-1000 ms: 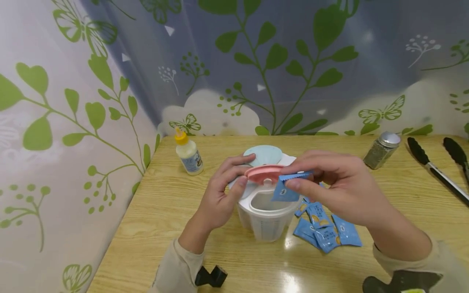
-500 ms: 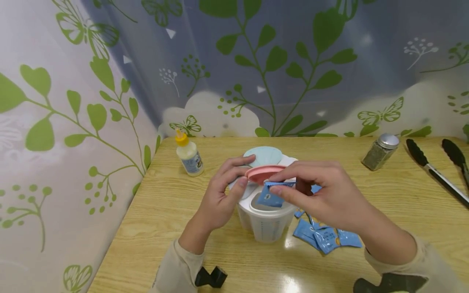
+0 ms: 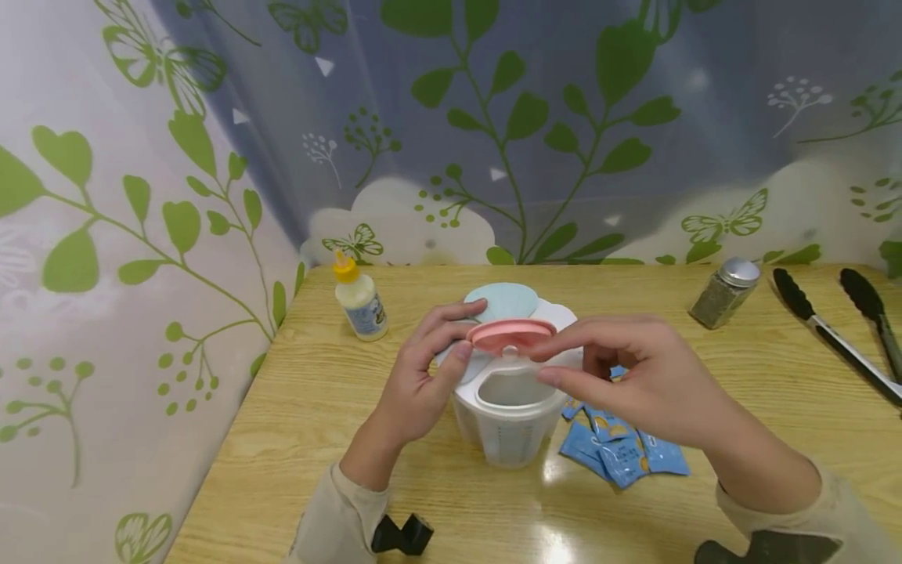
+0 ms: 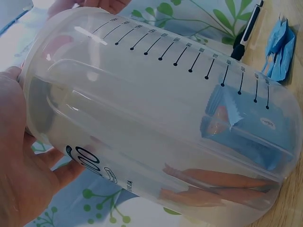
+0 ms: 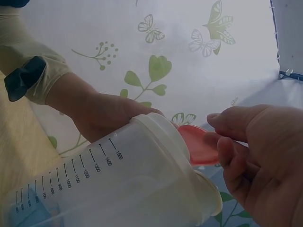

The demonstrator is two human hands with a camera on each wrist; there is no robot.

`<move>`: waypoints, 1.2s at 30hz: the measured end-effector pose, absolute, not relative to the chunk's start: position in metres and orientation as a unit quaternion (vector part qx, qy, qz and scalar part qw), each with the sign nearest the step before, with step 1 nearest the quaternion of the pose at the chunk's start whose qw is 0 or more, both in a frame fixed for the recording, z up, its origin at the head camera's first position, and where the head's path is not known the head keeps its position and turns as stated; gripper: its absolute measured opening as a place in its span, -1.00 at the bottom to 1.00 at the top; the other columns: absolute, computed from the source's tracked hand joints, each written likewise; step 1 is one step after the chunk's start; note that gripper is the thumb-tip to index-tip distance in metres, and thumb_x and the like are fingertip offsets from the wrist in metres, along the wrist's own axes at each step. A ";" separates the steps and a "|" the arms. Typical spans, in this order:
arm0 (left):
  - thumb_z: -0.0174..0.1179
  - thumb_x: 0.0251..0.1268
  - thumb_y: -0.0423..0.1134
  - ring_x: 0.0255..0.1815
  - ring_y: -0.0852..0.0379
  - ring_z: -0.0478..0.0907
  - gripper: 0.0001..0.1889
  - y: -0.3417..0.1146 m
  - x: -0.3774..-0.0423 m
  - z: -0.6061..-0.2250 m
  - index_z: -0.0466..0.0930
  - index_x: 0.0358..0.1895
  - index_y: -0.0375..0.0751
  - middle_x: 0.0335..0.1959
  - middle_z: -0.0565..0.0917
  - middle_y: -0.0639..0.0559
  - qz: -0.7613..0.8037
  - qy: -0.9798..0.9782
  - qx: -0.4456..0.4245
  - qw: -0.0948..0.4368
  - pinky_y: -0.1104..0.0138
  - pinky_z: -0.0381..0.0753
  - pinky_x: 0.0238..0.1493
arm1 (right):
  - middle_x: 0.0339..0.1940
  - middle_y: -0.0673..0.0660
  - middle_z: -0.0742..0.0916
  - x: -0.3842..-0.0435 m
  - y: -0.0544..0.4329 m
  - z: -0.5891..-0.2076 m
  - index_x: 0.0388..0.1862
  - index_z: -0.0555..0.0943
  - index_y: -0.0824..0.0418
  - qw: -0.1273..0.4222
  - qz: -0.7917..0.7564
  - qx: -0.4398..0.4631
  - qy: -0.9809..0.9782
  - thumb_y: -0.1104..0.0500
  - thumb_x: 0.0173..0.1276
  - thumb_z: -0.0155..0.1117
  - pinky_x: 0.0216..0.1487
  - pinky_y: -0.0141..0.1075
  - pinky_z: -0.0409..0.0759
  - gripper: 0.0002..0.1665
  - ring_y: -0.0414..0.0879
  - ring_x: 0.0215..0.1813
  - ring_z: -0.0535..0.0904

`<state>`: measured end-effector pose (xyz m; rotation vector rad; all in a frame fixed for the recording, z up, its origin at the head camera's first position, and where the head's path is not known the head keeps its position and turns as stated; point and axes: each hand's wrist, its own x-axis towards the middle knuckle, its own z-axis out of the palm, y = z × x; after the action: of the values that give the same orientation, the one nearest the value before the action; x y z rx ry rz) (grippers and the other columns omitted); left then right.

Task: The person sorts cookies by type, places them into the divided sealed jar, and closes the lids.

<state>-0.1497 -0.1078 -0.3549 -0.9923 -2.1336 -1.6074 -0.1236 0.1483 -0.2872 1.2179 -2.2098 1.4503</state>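
A clear plastic storage container [image 3: 514,440] with a white top stands in front of me, its pink flap lid [image 3: 511,337] raised over an opening. My left hand [image 3: 423,376] grips the container's top from the left, thumb close to the pink flap. At the right of the opening is my right hand [image 3: 637,380], thumb and forefinger apart with nothing between them, forefinger right at the flap. In the left wrist view, a blue snack packet [image 4: 265,123] and slim orange-brown pieces [image 4: 222,179] lie inside the container, in separate compartments. A pale blue lid [image 3: 502,301] covers another compartment.
Several blue snack packets [image 3: 623,460] lie on the wooden table [image 3: 296,470] right of the container. A yellow-capped squeeze bottle [image 3: 362,307] stands back left. At the back right are a spice jar [image 3: 726,293] and black-tipped tongs [image 3: 835,337]. A leaf-patterned curtain [image 3: 423,141] hangs behind.
My right hand moved left over the opening with a blue snack packet and let it go; the packet has left its fingers. The left hand has stayed on the container's top.
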 end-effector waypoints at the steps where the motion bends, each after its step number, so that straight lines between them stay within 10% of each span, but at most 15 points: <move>1: -0.03 0.54 -0.23 0.50 -0.06 0.31 -0.73 -0.108 -0.150 -0.355 0.65 -0.06 -0.26 0.32 0.52 -0.14 -0.560 -0.740 -0.344 0.146 0.04 0.28 0.53 | -0.60 -0.15 0.61 -0.124 0.151 -0.288 -0.12 0.75 0.13 0.106 0.504 0.415 -0.750 0.51 0.10 0.45 -0.72 -0.52 0.27 -0.59 -0.38 -0.67 0.34; 13: -0.02 0.52 -0.30 0.48 -0.08 0.34 -0.74 -0.108 -0.149 -0.355 0.67 -0.05 -0.31 0.30 0.52 -0.18 -0.571 -0.729 -0.346 0.154 0.05 0.28 0.53 | -0.62 -0.03 0.61 -0.124 0.183 -0.301 -0.04 0.71 0.22 0.000 0.558 0.358 -0.748 0.53 0.22 0.33 -0.72 -0.35 0.36 -0.62 -0.19 -0.67 0.37; 26: -0.04 0.55 -0.22 0.48 -0.04 0.34 -0.69 -0.108 -0.150 -0.356 0.67 -0.03 -0.31 0.31 0.52 -0.15 -0.568 -0.735 -0.339 0.151 0.06 0.30 0.52 | -0.06 0.00 0.79 -0.127 0.216 -0.323 0.03 0.66 0.32 -0.020 0.575 0.348 -0.741 0.60 0.24 0.24 -0.70 -0.29 0.39 -0.58 -0.15 -0.63 0.40; 36: -0.04 0.55 -0.20 0.48 -0.07 0.35 -0.68 -0.106 -0.151 -0.355 0.67 -0.04 -0.32 0.30 0.52 -0.18 -0.567 -0.729 -0.349 0.157 0.05 0.31 0.52 | -0.24 -0.06 0.77 -0.123 0.238 -0.348 0.09 0.65 0.25 -0.059 0.541 0.311 -0.779 0.51 0.31 0.24 -0.74 -0.31 0.35 -0.60 -0.12 -0.64 0.37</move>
<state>-0.1506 -0.1063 -0.3553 -0.9996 -2.0873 -1.6229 -0.1229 0.2377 -0.3480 1.0143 -2.5448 1.7668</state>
